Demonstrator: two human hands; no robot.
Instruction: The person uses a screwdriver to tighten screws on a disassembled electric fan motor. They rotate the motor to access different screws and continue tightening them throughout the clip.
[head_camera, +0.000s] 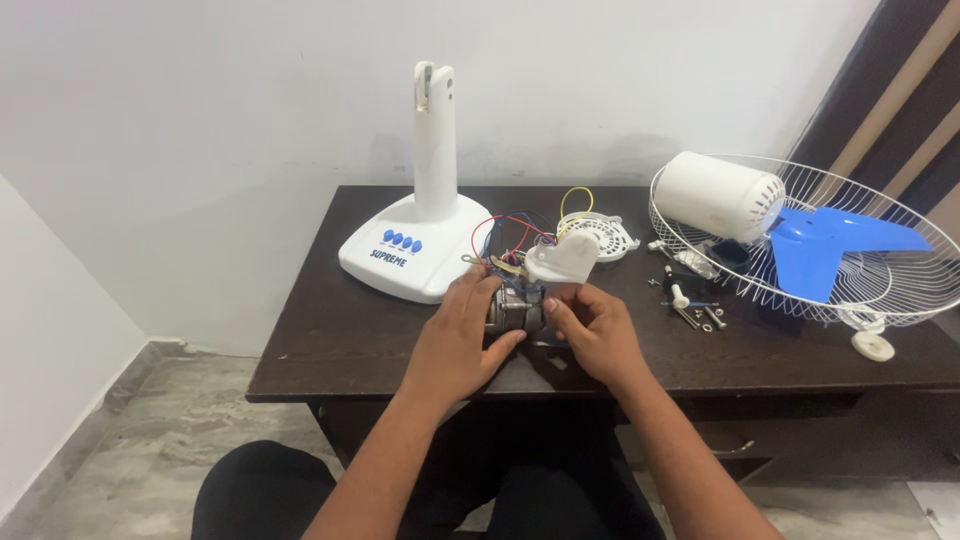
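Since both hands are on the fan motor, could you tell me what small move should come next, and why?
Probably steady the grey metal fan motor with the left hand while the right hand seats the white plastic gear housing, since it sits tilted atop the motor among loose coloured wires.

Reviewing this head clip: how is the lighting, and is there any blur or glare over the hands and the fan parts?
Head view: soft, even light; faint shadow behind the white fan stand; dull sheen on the dark table; left hand, right hand and the motor between them reasonably sharp; no strong glare.

A dark wooden table (340, 340) stands against a white wall (200, 100) on marbled floor (150, 440).
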